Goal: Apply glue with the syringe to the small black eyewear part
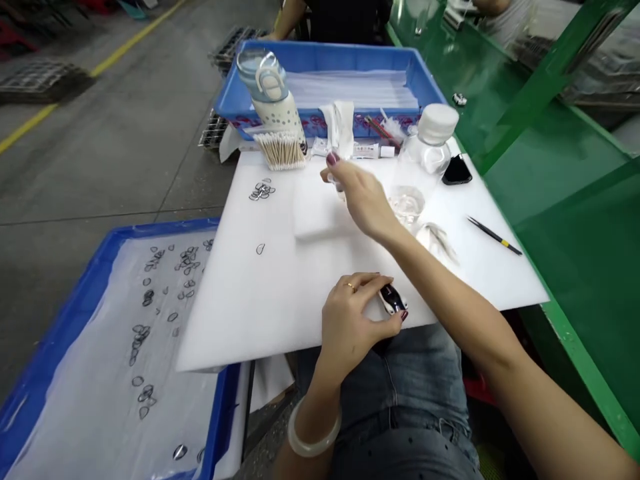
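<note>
Trays come first on your left: a blue tray (60, 333) lined in white carries scattered small dark rings (145, 333), and it sits partly under the edge of the white board (280, 293) in front of you. On that board a small cluster of rings (261, 191) lies near the far left, with a single ring (260, 249) closer to you.

Your left hand (350, 320) rests at the board's near edge, wrist bent, a pale bangle on the forearm. Its fingers curl down and the thumb and fingertips pinch a small dark glossy part (393, 299) against the board.

Your right arm crosses from the lower right, stretched forward over the board. The right hand (363, 197) hangs palm down above a white foam block (315, 210), fingers loosely together and pointing toward a bundle of cotton swabs (281, 150); whether they grip anything, you cannot tell.

Further right stand a clear bottle (427, 143) with a white cap, a black object (456, 171), and a dark pen-like tool (494, 235).
</note>
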`<state>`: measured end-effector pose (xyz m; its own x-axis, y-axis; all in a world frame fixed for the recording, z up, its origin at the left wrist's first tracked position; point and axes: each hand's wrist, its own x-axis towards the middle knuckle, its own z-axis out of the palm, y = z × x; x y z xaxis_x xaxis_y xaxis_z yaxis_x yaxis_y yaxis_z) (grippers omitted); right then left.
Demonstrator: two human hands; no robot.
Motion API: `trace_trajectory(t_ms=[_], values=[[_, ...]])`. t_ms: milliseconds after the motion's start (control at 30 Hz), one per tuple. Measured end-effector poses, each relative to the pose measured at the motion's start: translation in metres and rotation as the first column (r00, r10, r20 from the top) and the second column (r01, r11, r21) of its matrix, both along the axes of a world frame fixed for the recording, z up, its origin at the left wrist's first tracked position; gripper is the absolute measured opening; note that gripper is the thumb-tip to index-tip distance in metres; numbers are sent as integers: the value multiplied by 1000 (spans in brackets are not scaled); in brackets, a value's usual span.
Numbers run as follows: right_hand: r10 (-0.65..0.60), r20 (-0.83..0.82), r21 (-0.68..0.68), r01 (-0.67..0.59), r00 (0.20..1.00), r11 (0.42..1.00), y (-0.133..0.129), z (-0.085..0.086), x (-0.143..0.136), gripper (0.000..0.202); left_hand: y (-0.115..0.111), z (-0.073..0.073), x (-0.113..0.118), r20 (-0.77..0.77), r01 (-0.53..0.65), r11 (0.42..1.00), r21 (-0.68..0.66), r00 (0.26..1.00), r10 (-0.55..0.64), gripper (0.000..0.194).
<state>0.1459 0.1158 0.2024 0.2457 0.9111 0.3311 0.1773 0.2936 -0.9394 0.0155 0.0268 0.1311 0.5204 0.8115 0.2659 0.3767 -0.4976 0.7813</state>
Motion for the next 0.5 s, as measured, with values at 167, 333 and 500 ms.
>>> trace_trajectory(t_ms=[167, 333, 500], values=[[-341, 143, 151, 320, 929, 935, -71, -12, 43, 31, -1, -3, -7, -70, 81, 991, 103, 995, -74, 51], [-391, 611, -275, 648, 688, 711, -111, -29, 88, 46, -4, -8, 1, -114, 80, 968, 239, 992, -54, 50], [-514, -15, -361, 475, 858, 803, -106, -44, 98, 17, -8, -2, -43, 28, 102, 981, 163, 994, -108, 43]])
